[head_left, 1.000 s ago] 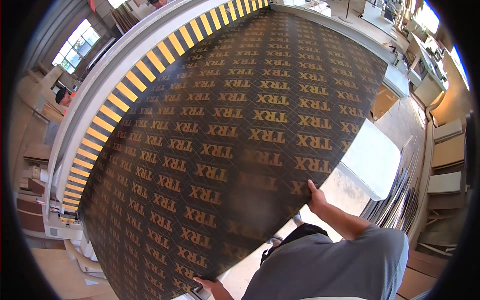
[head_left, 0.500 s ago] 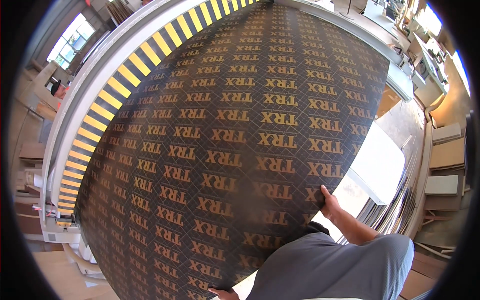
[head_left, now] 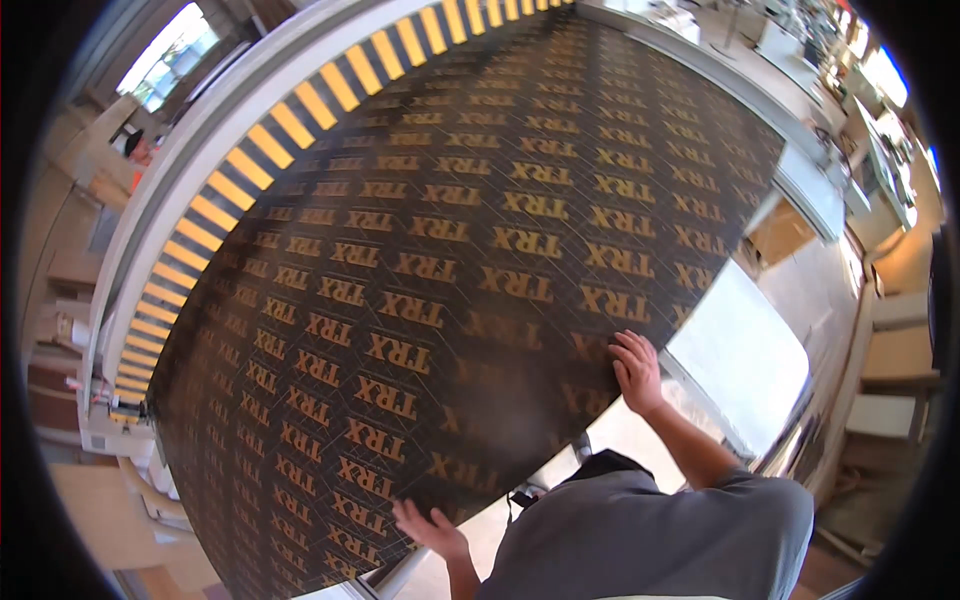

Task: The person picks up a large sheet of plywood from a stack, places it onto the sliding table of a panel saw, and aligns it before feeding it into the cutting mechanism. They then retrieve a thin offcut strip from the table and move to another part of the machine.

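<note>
A large dark panel point(head_left: 520, 280) with repeated gold lettering fills the middle of the view, lying along a grey machine beam point(head_left: 160, 210) with a yellow-and-black striped band point(head_left: 270, 150). At its near edge, low in the view, my left hand point(head_left: 428, 528) is open, fingers spread, just over or lightly touching the surface; I cannot tell which. My right hand point(head_left: 636, 372) rests farther right on the panel's edge, fingers stretched out over the top and slightly bent. My grey shirt shows below both hands.
A white side table point(head_left: 740, 370) juts out right of the panel. A grey rail point(head_left: 680, 50) runs along the far side. Boards point(head_left: 895, 350) are stacked at the right, pale sheets point(head_left: 110, 510) at the lower left. A co-worker's head point(head_left: 138, 150) shows behind the beam.
Both hands have left their hold on the panel's edge and opened; the left hand has risen into fuller view, and the right has shifted up, its fingers now over the top.
</note>
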A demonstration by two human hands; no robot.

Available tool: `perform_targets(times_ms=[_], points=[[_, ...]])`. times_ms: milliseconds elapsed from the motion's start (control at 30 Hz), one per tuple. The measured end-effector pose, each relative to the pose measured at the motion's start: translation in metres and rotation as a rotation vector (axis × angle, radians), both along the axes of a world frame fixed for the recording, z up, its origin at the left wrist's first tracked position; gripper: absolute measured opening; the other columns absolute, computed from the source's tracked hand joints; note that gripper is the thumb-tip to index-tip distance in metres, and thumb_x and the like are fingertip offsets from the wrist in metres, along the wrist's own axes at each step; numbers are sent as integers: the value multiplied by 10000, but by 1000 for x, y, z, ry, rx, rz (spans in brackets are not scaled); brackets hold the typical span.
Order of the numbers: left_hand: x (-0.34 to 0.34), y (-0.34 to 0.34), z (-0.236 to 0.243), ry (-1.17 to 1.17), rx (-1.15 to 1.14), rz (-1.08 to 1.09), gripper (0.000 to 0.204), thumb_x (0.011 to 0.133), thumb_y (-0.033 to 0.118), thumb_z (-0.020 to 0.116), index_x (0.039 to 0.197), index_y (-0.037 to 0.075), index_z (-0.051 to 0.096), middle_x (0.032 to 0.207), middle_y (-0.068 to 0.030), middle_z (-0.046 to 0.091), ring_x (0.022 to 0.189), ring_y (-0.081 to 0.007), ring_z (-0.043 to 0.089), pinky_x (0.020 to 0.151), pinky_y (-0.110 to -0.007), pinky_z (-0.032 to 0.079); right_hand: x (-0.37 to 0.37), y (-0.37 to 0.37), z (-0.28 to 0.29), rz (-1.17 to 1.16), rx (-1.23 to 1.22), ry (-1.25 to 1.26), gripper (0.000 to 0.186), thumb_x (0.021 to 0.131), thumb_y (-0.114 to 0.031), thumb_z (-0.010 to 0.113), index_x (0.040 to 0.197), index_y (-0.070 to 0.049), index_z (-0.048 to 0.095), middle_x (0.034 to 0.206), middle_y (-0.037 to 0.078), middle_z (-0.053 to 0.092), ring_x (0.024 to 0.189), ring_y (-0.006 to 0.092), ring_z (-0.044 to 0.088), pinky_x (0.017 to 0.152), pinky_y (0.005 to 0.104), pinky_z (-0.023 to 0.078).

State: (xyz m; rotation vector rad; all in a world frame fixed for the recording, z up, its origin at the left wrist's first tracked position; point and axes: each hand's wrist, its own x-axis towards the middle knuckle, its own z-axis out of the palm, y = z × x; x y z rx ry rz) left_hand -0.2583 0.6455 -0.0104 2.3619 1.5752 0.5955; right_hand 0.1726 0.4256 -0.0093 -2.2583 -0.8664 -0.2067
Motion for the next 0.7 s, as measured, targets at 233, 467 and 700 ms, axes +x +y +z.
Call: perform_targets(times_ms=[233, 467, 700], points=[[33, 12, -23, 284, -39, 115, 620, 1098, 471, 387, 1528, 39, 508, 1670, -186, 380, 1574, -406, 280, 1280, -603, 150, -2, 18, -27, -21, -36, 24, 335, 877, -180, 673, 1183, -74, 759, 1359, 109, 704, 1387, 343, 566, 1206, 527, 374], [53, 10, -21, 354, -69, 62, 726, 1116, 579, 247, 1627, 79, 371, 1724, -159, 276, 1607, -370, 193, 1297, -559, 92, 17, 20, -9, -25, -29, 28, 286, 911, -230, 702, 1148, -84, 769, 1362, 70, 708, 1384, 316, 570, 1204, 511, 378], [30, 0, -39, 360, -3, -284, 759, 1056, 598, 435, 1633, 107, 372, 1736, -172, 242, 1599, -424, 189, 1258, -678, 101, 9, 6, -39, -91, -4, -37, 284, 978, -303, 665, 1169, -125, 776, 1406, 6, 687, 1425, 246, 529, 1231, 470, 358]])
